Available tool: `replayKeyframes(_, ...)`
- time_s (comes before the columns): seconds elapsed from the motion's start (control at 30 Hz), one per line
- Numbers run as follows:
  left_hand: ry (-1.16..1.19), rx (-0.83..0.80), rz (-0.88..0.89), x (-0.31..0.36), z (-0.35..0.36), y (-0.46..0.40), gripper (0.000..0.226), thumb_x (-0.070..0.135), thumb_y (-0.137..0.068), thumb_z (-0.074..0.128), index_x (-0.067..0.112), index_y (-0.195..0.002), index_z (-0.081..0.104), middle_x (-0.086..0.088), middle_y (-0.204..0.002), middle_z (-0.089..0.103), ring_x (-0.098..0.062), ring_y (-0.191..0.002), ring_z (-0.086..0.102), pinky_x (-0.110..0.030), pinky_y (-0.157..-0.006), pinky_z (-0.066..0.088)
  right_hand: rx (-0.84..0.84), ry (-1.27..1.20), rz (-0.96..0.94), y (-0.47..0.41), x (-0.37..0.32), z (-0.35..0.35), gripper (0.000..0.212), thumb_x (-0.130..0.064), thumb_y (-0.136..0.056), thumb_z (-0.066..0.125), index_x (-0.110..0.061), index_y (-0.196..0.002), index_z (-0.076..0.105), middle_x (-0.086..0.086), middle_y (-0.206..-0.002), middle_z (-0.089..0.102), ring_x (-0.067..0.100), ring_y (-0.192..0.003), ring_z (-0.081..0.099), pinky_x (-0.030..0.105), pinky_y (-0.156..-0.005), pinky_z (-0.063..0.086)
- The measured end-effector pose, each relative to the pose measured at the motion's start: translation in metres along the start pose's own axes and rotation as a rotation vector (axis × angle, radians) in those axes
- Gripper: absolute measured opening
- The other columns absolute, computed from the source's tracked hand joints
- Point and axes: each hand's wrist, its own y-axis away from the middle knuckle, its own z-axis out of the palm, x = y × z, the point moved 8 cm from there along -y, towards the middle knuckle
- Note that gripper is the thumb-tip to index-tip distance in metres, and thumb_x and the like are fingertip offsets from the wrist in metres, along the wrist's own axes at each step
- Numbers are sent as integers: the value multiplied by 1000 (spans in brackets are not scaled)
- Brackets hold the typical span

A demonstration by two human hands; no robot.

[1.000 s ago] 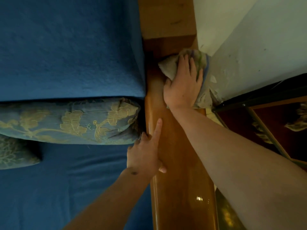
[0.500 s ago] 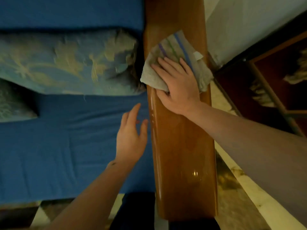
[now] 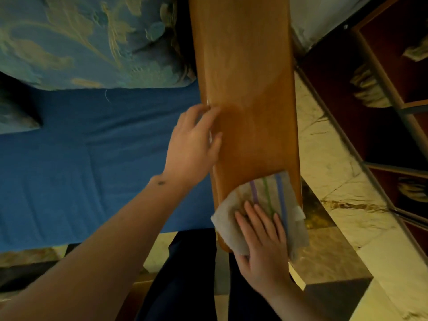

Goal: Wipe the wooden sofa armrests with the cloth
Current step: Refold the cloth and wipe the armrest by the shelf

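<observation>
A long glossy wooden armrest (image 3: 245, 89) runs from the top of the view down to its rounded near end. A grey cloth (image 3: 271, 195) with purple, green and blue stripes lies flat over that near end. My right hand (image 3: 261, 246) presses down on the cloth with fingers spread flat. My left hand (image 3: 194, 144) rests against the armrest's left edge at mid-length, fingers loosely curled on the wood, holding nothing.
The blue sofa seat (image 3: 92, 158) lies left of the armrest, with a patterned blue and gold cushion (image 3: 88, 40) at the top left. Marble floor tiles (image 3: 335, 181) and a dark red wooden cabinet (image 3: 393, 112) are on the right. My dark trouser leg (image 3: 185, 274) is below.
My right hand has slid the cloth along the armrest from its far end to the near end. My left hand lifted off the wood, then returned to the armrest's left edge.
</observation>
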Motion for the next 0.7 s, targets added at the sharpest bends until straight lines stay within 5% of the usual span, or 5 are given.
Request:
replayKeyframes(0.2,-267,-190,121,14,7,-30,73,45,-94,66,21,-156,38,-13,-171,15,-30,-158,12,-54,-120,31,-55,8,-25,8,6,0,86,-44,-90,62,-39,-164,18,-15,-172,19,14,-158,21,42,-130,4)
replayKeyframes(0.4,-443,-414,68,-8,-11,-69,132,82,-63,70,38,-163,-3,-9,-170,-23,-36,-157,-9,-63,-120,19,-50,67,-98,-7,25,-9,96,-53,-80,66,-39,-163,21,-17,-171,20,12,-158,22,41,-130,4)
replayKeyframes(0.57,-508,-443,70,-6,-18,-114,154,78,-49,83,42,-157,-22,-4,-167,-32,-39,-157,-4,-63,-119,26,11,89,-126,-41,24,-15,96,-57,-78,68,-38,-163,25,-14,-172,20,13,-158,22,43,-130,5)
replayKeyframes(0.7,-372,-477,43,-12,-14,-136,168,63,-44,95,42,-151,-33,7,-165,-36,-39,-153,23,-54,-111,41,87,128,-140,-117,31,-43,85,-56,-81,62,-31,-158,37,-10,-167,29,14,-157,20,44,-130,2)
